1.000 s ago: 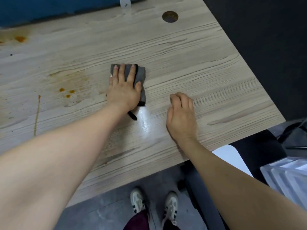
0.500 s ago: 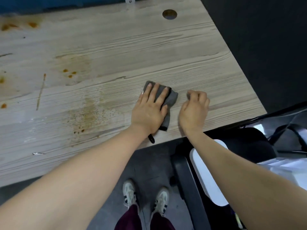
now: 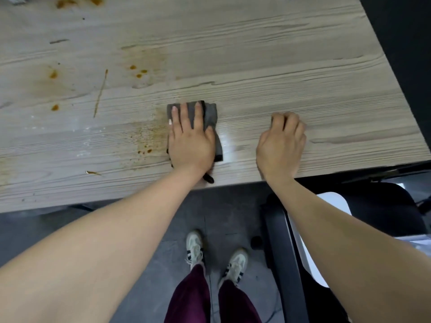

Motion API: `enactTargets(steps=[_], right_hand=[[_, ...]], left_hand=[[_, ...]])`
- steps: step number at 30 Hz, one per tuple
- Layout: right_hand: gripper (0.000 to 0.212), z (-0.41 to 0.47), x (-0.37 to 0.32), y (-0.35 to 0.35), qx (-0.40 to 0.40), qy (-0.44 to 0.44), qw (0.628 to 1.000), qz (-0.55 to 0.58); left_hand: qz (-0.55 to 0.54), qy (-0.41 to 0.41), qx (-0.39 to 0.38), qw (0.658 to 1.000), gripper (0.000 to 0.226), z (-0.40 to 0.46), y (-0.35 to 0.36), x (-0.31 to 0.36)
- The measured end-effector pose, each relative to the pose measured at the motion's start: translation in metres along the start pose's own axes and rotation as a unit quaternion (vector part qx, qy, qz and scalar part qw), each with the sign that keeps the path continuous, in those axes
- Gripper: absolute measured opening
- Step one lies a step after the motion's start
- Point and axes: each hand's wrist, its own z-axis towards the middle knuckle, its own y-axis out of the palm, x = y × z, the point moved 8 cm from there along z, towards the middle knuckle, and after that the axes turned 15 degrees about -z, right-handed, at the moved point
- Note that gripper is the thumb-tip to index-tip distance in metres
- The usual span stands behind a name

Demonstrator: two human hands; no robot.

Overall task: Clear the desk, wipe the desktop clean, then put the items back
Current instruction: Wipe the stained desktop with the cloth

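Note:
A pale wood-grain desktop [image 3: 268, 54] fills the upper part of the view. My left hand [image 3: 190, 143] lies flat on a folded grey cloth [image 3: 211, 115] and presses it onto the desk near the front edge. A wet sheen shows just right of the cloth. My right hand [image 3: 281, 143] rests on the bare desk to the right, fingers curled under, holding nothing. Orange-brown stains [image 3: 138, 71] and speckles [image 3: 145, 145] mark the wood left of the cloth.
More stains sit at the far left [image 3: 54, 74] and the back edge [image 3: 67, 2]. A thin brown streak [image 3: 100, 93] runs down the desk. Below the front edge stand a black chair [image 3: 283, 252] with a white part [image 3: 333, 201] and my shoes [image 3: 194, 245] on grey floor.
My left hand has slid the cloth from mid-desk towards the front edge, then a little left towards the speckled stains. My right hand stayed resting to the right of it.

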Motion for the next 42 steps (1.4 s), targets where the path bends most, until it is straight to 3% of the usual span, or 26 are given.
enactTargets(steps=[4, 9, 13, 17, 23, 28, 34, 38, 42], right_hand=[[0.033, 0.000, 0.002, 0.001, -0.004, 0.002, 1.000, -0.010], [0.030, -0.001, 0.001, -0.001, 0.018, 0.003, 1.000, -0.014], [0.028, -0.002, 0.001, 0.000, 0.026, -0.003, 0.999, -0.023], [0.028, -0.002, 0.001, -0.001, 0.029, -0.003, 0.999, -0.032], [0.030, -0.003, 0.000, 0.000, 0.026, -0.003, 0.999, -0.030], [0.031, -0.003, 0.001, 0.001, 0.031, -0.003, 0.999, -0.030], [0.033, -0.003, 0.000, 0.004, 0.009, -0.007, 0.999, -0.030], [0.034, -0.002, -0.001, 0.003, 0.001, -0.007, 1.000, -0.028], [0.035, -0.002, -0.001, 0.004, -0.007, -0.009, 0.999, -0.030]], left_hand=[[-0.012, 0.087, -0.016, 0.996, 0.062, -0.056, 0.021, 0.046], [0.002, 0.131, -0.055, 0.990, 0.064, -0.039, 0.019, 0.036], [-0.005, 0.083, -0.025, 0.996, 0.060, 0.001, 0.010, 0.018], [-0.005, 0.092, 0.027, 0.995, 0.060, -0.023, 0.009, 0.020], [0.002, 0.142, -0.060, 0.988, 0.067, -0.041, 0.008, 0.014], [-0.001, 0.079, -0.046, 0.996, 0.062, 0.016, 0.002, 0.002], [-0.014, 0.089, 0.021, 0.996, 0.060, -0.018, 0.000, 0.002], [-0.012, 0.108, -0.020, 0.994, 0.064, -0.042, 0.001, -0.006], [-0.001, 0.089, -0.027, 0.996, 0.065, -0.004, -0.003, -0.013]])
